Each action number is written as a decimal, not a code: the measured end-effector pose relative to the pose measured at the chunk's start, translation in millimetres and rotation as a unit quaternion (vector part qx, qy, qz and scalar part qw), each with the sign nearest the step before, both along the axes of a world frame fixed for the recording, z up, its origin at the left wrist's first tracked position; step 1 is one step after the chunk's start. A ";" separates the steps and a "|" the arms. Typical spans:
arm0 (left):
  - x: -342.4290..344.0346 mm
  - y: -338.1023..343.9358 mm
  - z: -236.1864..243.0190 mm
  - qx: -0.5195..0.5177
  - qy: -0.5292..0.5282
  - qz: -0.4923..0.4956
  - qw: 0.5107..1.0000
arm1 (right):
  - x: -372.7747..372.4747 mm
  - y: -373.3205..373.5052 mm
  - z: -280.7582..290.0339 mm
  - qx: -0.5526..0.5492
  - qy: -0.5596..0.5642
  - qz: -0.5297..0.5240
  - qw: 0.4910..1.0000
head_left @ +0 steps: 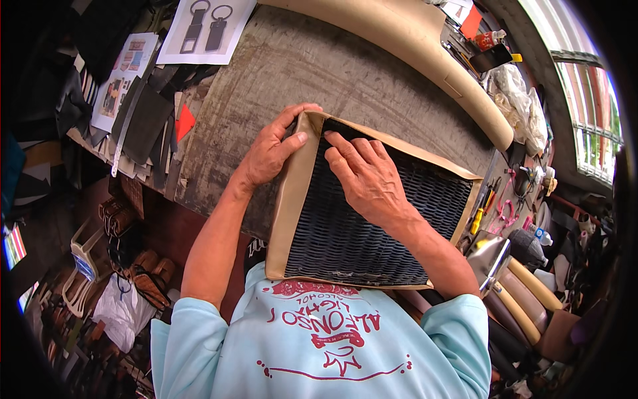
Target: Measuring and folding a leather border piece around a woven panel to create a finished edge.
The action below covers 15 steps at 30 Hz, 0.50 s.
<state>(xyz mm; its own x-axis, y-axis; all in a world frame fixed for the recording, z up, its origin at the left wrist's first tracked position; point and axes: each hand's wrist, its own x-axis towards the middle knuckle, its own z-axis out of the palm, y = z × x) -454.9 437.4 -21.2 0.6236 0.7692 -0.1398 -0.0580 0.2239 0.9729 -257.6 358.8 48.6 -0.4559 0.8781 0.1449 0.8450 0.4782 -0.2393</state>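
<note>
A rectangular black woven tray (372, 233) with a tan leather-like border leans between the worktable's edge and my body. My left hand (274, 149) grips its upper left corner, the thumb on the tan border and the other fingers over the outer edge. Over the woven surface lies my right hand (365, 173), its index finger reaching into that same corner. The remaining fingers of this hand are bent and close together. What may lie under them is hidden.
The worn worktable (259, 73) carries a tan roll of material (425, 53) along its far side. Dark scraps (146, 120) and printed sheets (206, 30) lie at left. A yellow-handled screwdriver (476, 221) and pink scissors (506, 211) are at right, near several rolls (525, 296).
</note>
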 end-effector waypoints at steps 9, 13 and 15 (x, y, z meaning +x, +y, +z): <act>1.4 8.2 10.5 -0.022 -0.010 -0.010 1.000 | -1.6 4.3 16.1 -0.006 -0.047 -0.006 0.999; 4.4 22.1 11.3 -0.050 -0.053 -0.051 0.996 | 3.0 7.4 12.7 0.065 -0.097 0.057 0.991; 5.3 20.8 4.5 -0.113 -0.056 -0.042 0.991 | 3.6 12.3 9.0 0.079 -0.197 0.046 0.976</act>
<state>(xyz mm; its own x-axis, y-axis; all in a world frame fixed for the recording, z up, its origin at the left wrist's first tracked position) -449.6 458.3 -16.6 0.7062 0.6702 -0.2283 -0.1351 0.4440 0.8858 -254.0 371.0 57.6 -0.5795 0.8117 0.0736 0.8084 0.5610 0.1781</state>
